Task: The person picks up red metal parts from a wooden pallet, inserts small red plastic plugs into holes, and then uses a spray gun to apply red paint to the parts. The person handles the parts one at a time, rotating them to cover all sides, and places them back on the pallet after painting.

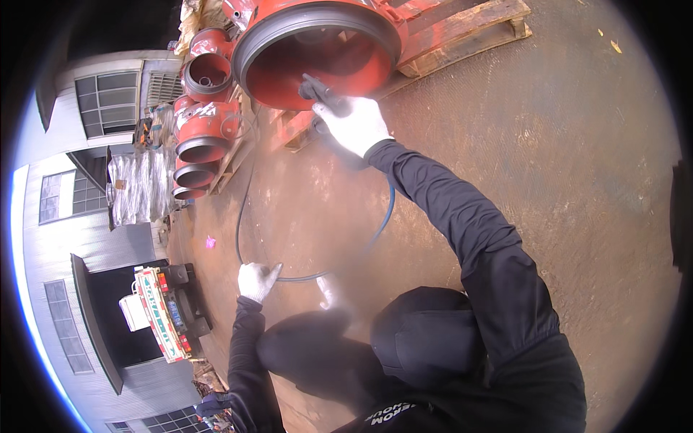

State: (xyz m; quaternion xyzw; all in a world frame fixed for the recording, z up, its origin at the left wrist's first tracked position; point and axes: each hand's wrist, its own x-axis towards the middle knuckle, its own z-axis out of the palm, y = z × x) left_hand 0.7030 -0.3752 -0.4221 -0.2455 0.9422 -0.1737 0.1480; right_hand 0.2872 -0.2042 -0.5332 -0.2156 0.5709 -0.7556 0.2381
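The white-gloved right hand (pixel 355 124) is closed around a dark hand tool (pixel 316 89), positioned with its tip at the open mouth of the large red pipe (pixel 271 78). The gloved left hand (pixel 258 281) grips a hose (pixel 299 278), which curves toward the right hand above the brown ground (pixel 563 180).

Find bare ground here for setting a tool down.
Most room: brown ground right of the right sleeve, below the wooden pallet. A smaller patch lies inside the curving hose, between left hand and right hand. Crowded: upper left, red cylindrical fittings packed on pallets.
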